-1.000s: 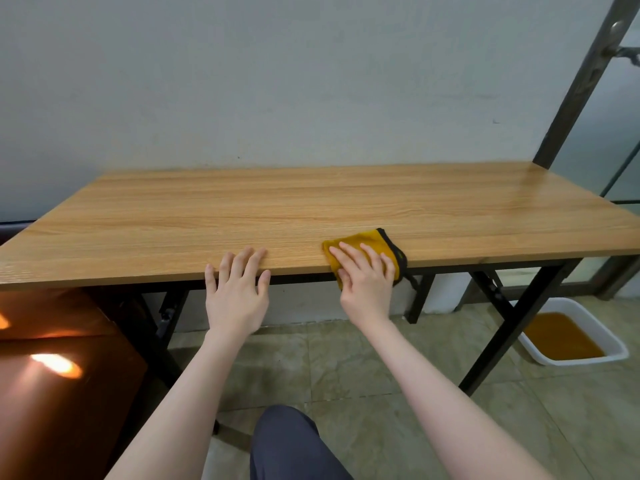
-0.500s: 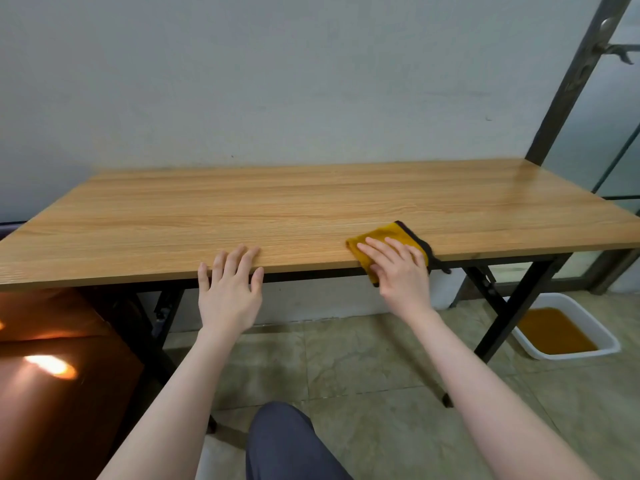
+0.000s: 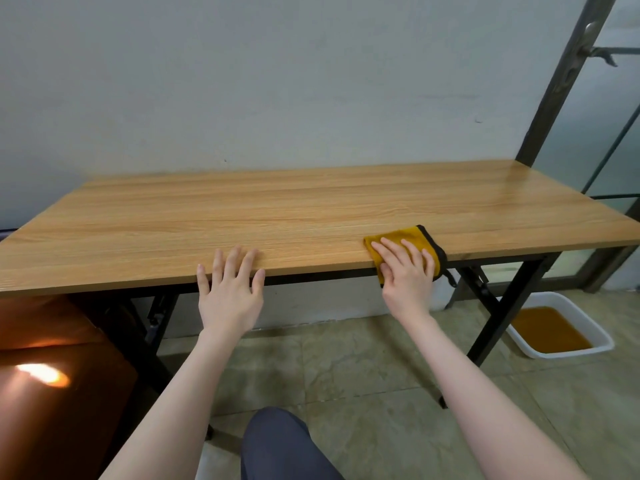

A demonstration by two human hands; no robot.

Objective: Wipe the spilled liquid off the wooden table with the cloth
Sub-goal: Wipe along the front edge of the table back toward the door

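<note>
A long wooden table on black folding legs stands against a grey wall. A folded yellow cloth with a black hem lies on the table's near edge, right of centre, and partly hangs over it. My right hand lies flat on the cloth, fingers spread, pressing it onto the wood. My left hand rests palm down on the near edge, left of centre, with its fingers apart and nothing in it. I cannot make out any liquid on the wood.
A white basin of brownish liquid sits on the tiled floor under the table's right end. A dark brown cabinet stands at the lower left. A dark metal frame rises at the right. My knee shows at the bottom.
My right hand has slid the cloth to the right along the near edge of the table. My left hand has stayed in place on the edge.
</note>
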